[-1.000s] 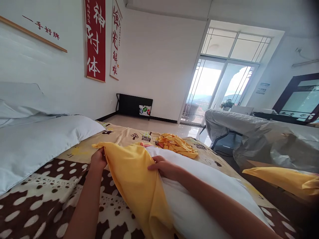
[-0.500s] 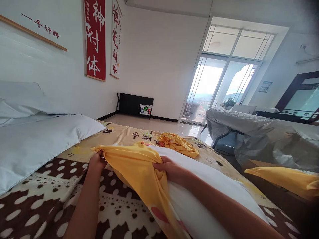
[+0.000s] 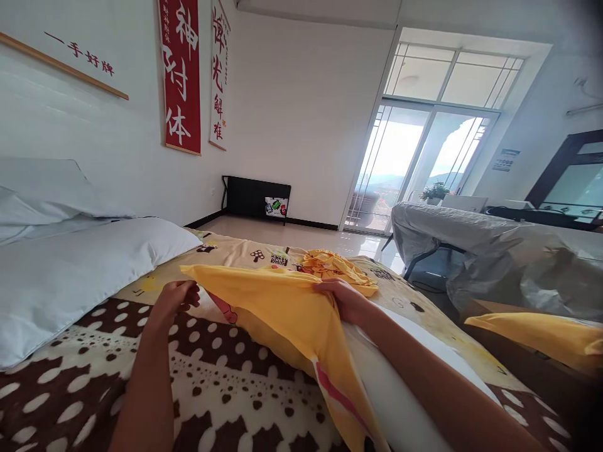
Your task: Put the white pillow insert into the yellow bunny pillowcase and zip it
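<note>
A yellow pillowcase (image 3: 277, 307) with pink printed patches is drawn partly over a white pillow (image 3: 428, 348) on the bed. My right hand (image 3: 346, 298) pinches the pillowcase at its upper side, where the white pillow shows from under it. Just below the case's far left corner is my left hand (image 3: 176, 301). Its fingers are loosely bent and slightly apart, with no cloth visible in them. Behind my right hand lies a crumpled bundle of yellow cloth (image 3: 336, 267).
A patterned brown and cream blanket (image 3: 226, 376) covers the bed. White pillows (image 3: 103, 263) lie at the left by the wall. To the right stand a plastic-covered table (image 3: 471, 232) and another yellow-covered item (image 3: 532, 336). A black folded frame (image 3: 249, 198) leans against the far wall.
My left hand has let go of the pillowcase corner and dropped slightly. My right hand has moved up and right, and the yellow cloth is spread further toward the right.
</note>
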The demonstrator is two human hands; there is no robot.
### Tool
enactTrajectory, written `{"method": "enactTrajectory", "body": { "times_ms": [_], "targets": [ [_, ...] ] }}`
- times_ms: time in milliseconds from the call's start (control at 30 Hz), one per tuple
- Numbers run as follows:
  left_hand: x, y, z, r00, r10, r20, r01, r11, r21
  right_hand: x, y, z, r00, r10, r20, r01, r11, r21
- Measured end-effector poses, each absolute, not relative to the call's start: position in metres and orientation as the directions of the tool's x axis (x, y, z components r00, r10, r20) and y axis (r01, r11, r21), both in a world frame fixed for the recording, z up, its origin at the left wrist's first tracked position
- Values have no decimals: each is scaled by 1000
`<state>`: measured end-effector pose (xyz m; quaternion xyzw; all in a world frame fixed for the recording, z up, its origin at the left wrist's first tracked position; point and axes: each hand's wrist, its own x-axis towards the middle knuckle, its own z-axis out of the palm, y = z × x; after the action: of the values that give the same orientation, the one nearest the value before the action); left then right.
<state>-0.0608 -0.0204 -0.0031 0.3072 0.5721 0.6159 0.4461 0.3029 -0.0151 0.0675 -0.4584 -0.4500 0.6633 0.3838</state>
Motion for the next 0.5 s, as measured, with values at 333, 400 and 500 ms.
{"method": "enactTrajectory", "body": {
  "times_ms": [333, 400, 500],
  "targets": [
    [33, -25, 10, 174, 961, -213, 52, 207, 977, 307, -19, 68, -63, 996, -64, -325, -81, -942],
    [52, -11, -2, 36, 985, -167, -57, 169, 984, 307, -23, 65, -116, 991, -70, -357, -107, -928],
    [67, 1, -18, -129, 986, -102, -197, 75, 977, 302, -31, 57, -226, 966, -122, -351, -197, -915]
  ]
}}
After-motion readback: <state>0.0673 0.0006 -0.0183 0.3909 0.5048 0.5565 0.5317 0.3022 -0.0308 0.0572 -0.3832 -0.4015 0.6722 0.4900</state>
